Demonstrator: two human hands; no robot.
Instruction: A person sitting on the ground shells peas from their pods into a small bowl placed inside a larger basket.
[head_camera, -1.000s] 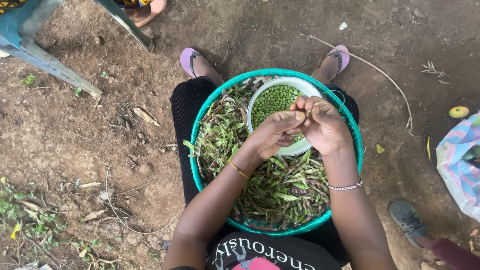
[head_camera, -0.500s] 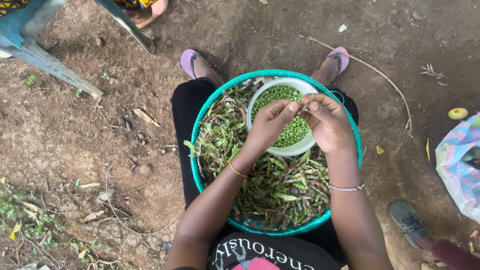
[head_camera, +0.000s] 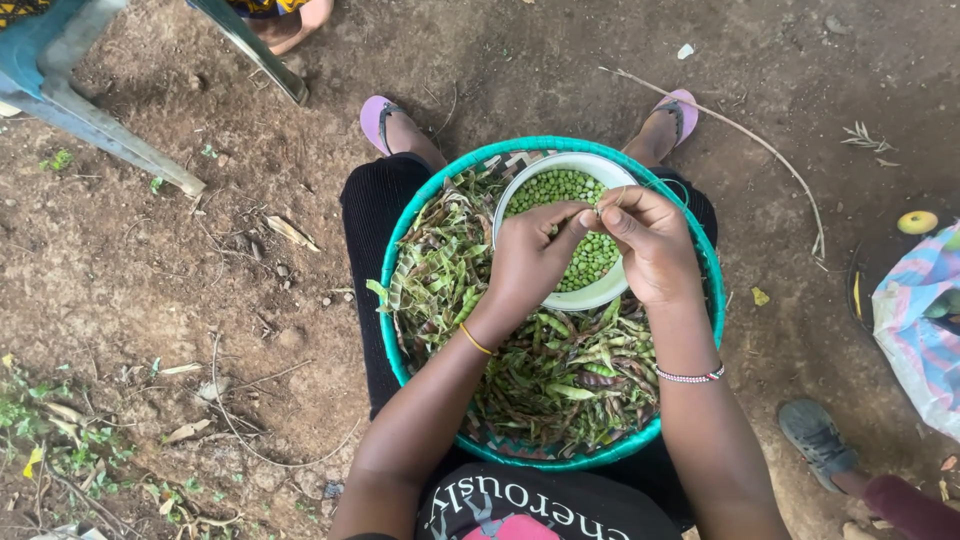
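Right edge of the head view: a crumpled plastic bag (head_camera: 925, 325) patterned in pink, blue and white, lying on the bare ground. No labels, signs or screens appear.

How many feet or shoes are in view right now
5. Two pink sandals, one above the basket's left side and one above its right; a bare foot at the top edge by the blue chair; two dark shoes at lower right. Others may lie out of frame.

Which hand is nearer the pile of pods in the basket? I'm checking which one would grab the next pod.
Left. The left hand sits over the bowl's near rim, right beside the pods; the right hand is over the bowl's far side.
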